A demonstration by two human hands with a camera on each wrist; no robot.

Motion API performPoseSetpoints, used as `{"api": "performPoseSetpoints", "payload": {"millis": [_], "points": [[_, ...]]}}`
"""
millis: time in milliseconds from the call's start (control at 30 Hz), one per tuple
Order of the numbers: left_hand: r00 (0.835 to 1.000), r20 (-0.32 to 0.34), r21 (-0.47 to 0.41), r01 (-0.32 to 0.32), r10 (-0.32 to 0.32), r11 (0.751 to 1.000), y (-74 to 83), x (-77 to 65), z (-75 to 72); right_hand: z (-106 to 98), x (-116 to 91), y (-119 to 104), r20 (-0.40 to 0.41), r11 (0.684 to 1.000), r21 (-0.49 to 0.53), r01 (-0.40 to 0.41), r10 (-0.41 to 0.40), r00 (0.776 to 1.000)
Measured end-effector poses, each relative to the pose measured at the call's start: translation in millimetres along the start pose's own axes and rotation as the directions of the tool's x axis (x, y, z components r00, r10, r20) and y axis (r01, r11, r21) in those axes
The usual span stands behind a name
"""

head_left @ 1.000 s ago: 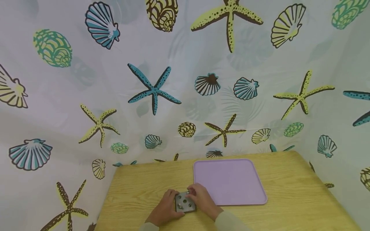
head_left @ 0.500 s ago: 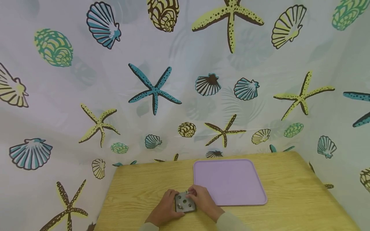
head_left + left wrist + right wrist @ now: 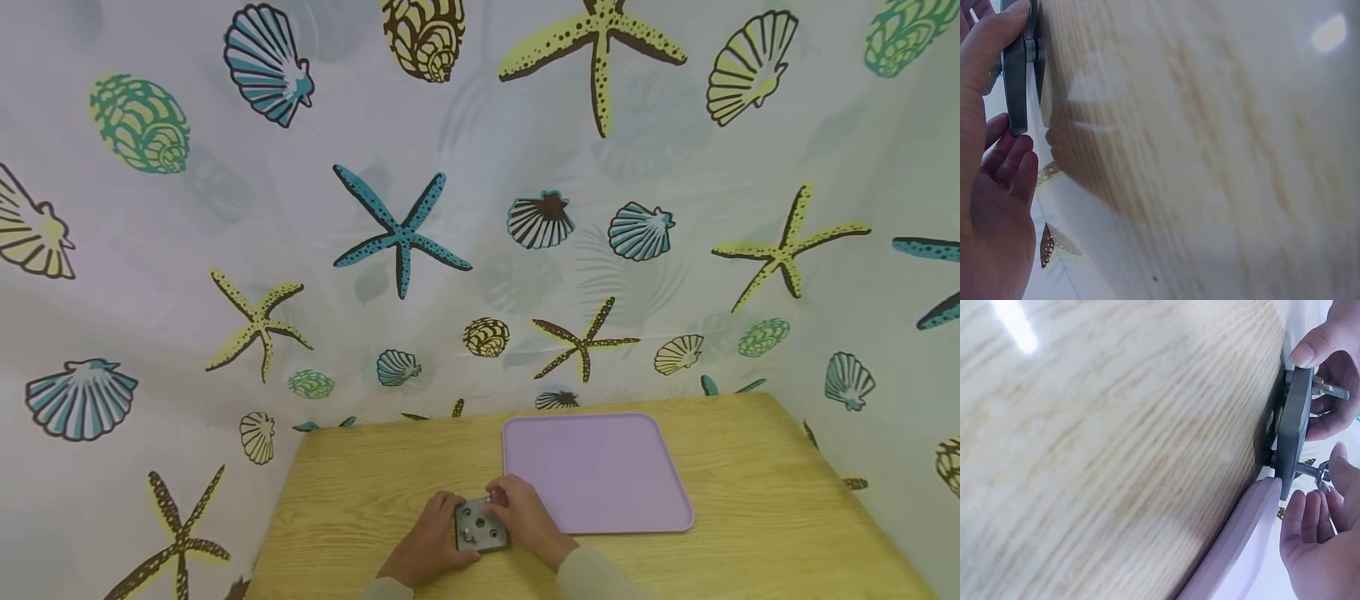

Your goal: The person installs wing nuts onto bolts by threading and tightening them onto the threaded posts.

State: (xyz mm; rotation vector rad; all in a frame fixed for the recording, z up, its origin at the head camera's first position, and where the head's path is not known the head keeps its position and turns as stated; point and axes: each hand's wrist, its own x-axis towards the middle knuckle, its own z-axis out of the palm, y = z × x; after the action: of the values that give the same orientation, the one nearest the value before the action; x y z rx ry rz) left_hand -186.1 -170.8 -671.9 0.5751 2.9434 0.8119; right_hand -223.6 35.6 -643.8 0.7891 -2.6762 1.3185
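A square grey metal plate with a centre hole and corner holes lies on the table. My left hand holds it from the left, thumb on the near edge and fingers at the far edge. Two threaded bolts stand up through it. On the near-left bolt a brass-coloured nut sits down against the plate. At the far-right bolt, my right hand pinches a wing nut near the bolt's top, between thumb and fingers. The fingers partly hide that nut in the head view.
A lilac tray lies just right of the plate, its near-left side beside my right hand. The wood-grain table extends around both. A shell-and-starfish patterned cloth rises behind and along the sides.
My right fingers shift slightly at the wing nut, curling in and then lifting a little again. The left hand, plate and tray stay in place.
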Motion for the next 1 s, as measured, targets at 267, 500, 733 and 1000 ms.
{"api": "performPoseSetpoints", "payload": {"millis": [267,500,733,1000], "points": [[1.0,0.01,-0.004,0.009,-0.009,1.0,1.8,0.9,-1.1,-1.8,-0.9,-1.4,-0.007,0.999,-0.004,-0.05,0.05,0.999],[1.0,0.022,0.007,0.019,-0.019,1.0,4.3,0.1,-3.6,-4.3,-4.9,-0.5,-0.003,0.998,0.045,-0.038,0.038,0.999],[1.0,0.021,0.019,0.023,-0.023,1.0,3.8,-0.2,-2.6,-1.2,-6.5,2.0,0.043,0.998,0.066,-0.021,0.018,0.999],[1.0,0.013,0.009,0.009,-0.009,1.0,1.4,0.0,-1.2,1.0,-1.6,1.6,-0.005,0.999,0.027,-0.023,0.023,1.0]]}}
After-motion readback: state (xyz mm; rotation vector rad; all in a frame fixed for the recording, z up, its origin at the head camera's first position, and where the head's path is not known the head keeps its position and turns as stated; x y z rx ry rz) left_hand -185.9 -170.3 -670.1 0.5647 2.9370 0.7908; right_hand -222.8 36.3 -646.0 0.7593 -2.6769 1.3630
